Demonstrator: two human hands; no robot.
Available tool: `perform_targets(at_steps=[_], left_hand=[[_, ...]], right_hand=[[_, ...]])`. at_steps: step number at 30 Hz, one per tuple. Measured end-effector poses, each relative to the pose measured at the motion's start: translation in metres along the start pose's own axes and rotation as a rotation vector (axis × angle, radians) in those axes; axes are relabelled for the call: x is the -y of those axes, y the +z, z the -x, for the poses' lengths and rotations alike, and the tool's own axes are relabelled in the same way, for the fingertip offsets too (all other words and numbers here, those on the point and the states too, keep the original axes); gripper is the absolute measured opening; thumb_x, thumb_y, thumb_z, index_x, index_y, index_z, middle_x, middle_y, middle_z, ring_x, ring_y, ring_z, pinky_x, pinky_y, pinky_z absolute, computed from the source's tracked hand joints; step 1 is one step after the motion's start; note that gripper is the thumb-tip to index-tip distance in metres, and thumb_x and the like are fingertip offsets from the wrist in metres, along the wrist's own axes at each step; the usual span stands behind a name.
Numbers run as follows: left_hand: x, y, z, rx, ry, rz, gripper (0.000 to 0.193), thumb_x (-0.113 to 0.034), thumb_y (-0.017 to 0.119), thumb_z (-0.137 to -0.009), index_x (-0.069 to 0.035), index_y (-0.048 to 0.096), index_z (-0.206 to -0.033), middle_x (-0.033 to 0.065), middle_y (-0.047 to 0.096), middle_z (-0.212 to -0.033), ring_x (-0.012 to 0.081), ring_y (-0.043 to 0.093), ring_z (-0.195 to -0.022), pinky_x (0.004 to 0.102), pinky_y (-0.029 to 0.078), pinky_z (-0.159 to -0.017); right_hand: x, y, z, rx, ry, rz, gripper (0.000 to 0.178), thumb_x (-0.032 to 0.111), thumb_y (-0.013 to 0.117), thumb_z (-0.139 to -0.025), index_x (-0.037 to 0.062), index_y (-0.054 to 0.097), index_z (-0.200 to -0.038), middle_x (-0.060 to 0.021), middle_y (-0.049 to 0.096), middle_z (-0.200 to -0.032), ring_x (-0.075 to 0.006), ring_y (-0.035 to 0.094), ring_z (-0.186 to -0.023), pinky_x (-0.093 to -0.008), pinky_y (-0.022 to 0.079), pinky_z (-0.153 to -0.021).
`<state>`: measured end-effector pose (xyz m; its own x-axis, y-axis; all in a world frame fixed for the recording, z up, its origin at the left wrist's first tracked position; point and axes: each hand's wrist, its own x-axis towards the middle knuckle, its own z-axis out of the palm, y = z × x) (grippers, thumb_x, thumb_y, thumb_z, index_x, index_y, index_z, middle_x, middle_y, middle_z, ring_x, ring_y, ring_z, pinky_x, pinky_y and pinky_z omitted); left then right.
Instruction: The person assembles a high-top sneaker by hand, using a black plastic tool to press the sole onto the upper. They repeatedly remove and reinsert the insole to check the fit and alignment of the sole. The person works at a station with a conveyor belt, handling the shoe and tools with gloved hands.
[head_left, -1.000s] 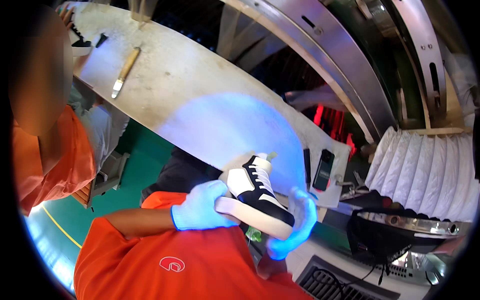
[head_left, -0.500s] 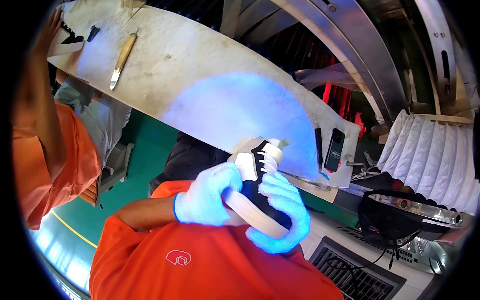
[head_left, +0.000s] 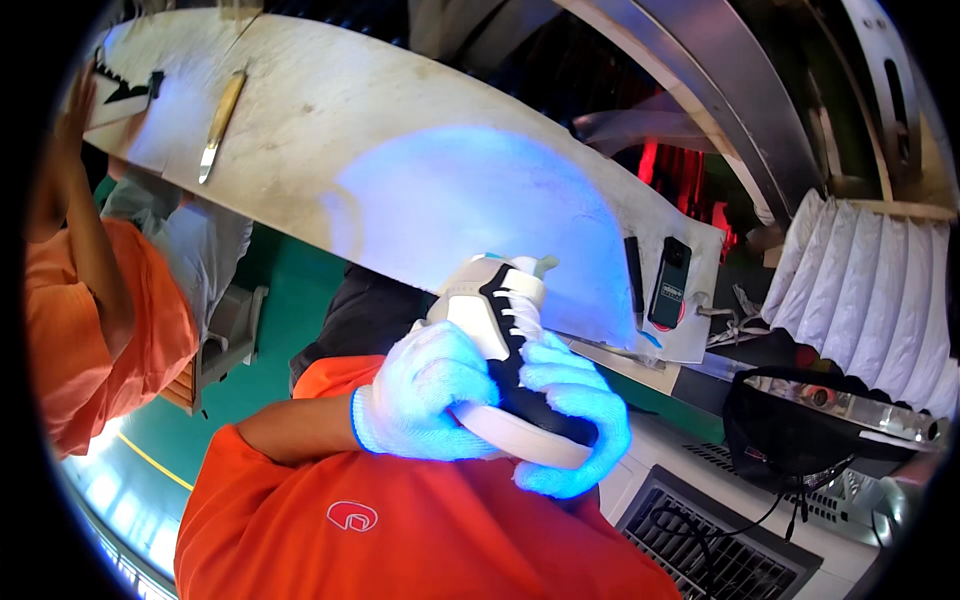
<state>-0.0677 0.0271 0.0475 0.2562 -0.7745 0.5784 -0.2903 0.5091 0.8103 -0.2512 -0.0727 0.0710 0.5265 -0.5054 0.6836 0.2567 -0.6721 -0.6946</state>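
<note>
A black and white sneaker [head_left: 478,318] with white laces and a thick pale sole is held close to my chest, its heel pointing toward the worktable. My left hand [head_left: 428,390], in a white knit glove lit blue, grips its left side near the sole. Gloved the same way, my right hand [head_left: 580,415] wraps round the toe end from the right, fingers over the black upper. The left fingertips and the sneaker's far side are hidden.
On the pale worktable [head_left: 330,110] lie a wooden-handled knife [head_left: 222,125], a dark phone [head_left: 670,284] and a slim black tool [head_left: 634,275]. Another person [head_left: 110,320] works at the left with a shoe. A white ribbed duct [head_left: 860,300] and black bag [head_left: 800,430] stand right.
The sneaker and both hands have shifted slightly, with the shoe's far end moving up and left. My grip stays on it. The other person's shoe has moved a little.
</note>
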Motion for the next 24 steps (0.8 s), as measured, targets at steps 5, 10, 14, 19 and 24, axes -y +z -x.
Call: perform_targets(at_steps=[5, 10, 14, 19, 24], left_hand=[[0.007, 0.024, -0.012, 0.035, 0.006, -0.157, 0.054, -0.031, 0.106, -0.064, -0.014, 0.069, -0.099, 0.0045, 0.064, -0.089, 0.0273, 0.066, -0.077, 0.0406, 0.049, -0.064], [0.019, 0.035, -0.039, 0.185, -0.009, -0.525, 0.052, -0.027, 0.101, -0.059, -0.015, 0.065, -0.095, 0.0068, 0.062, -0.087, 0.0336, 0.065, -0.078, 0.0465, 0.050, -0.069], [0.040, 0.027, -0.028, 0.357, -0.061, -0.779, 0.059, -0.034, 0.103, -0.062, -0.014, 0.068, -0.105, 0.0073, 0.064, -0.093, 0.0330, 0.066, -0.086, 0.0473, 0.051, -0.075], [0.039, 0.023, -0.041, 0.440, -0.098, -0.776, 0.077, -0.035, 0.102, -0.064, -0.011, 0.071, -0.131, 0.0121, 0.069, -0.102, 0.0371, 0.069, -0.093, 0.0512, 0.055, -0.080], [0.035, 0.019, -0.043, 0.474, -0.192, -0.750, 0.084, -0.033, 0.101, -0.066, -0.012, 0.071, -0.141, 0.0148, 0.068, -0.105, 0.0385, 0.070, -0.095, 0.0520, 0.057, -0.082]], right_hand=[[-0.011, -0.031, 0.014, -0.032, 0.169, -0.407, 0.073, 0.027, 0.104, -0.071, 0.0030, 0.065, -0.128, -0.0314, 0.072, -0.130, -0.0504, 0.072, -0.124, -0.0694, 0.051, -0.115], [-0.089, -0.033, 0.072, -0.160, 0.435, -0.757, 0.085, 0.022, 0.106, -0.073, 0.0028, 0.064, -0.143, -0.0260, 0.070, -0.146, -0.0450, 0.062, -0.145, -0.0627, 0.042, -0.127], [-0.105, -0.050, 0.058, 0.155, 0.740, -0.368, 0.081, -0.004, 0.097, -0.068, 0.0026, 0.071, -0.144, -0.0113, 0.076, -0.139, -0.0215, 0.071, -0.130, -0.0368, 0.056, -0.114], [-0.103, -0.064, 0.045, 0.269, 0.841, -0.441, 0.083, -0.010, 0.094, -0.070, 0.0018, 0.069, -0.148, -0.0116, 0.073, -0.146, -0.0222, 0.069, -0.134, -0.0381, 0.054, -0.116], [-0.101, -0.110, 0.042, 0.192, 0.799, -0.212, 0.074, -0.006, 0.093, -0.076, -0.0004, 0.070, -0.146, -0.0105, 0.073, -0.144, -0.0240, 0.071, -0.132, -0.0432, 0.056, -0.116]])
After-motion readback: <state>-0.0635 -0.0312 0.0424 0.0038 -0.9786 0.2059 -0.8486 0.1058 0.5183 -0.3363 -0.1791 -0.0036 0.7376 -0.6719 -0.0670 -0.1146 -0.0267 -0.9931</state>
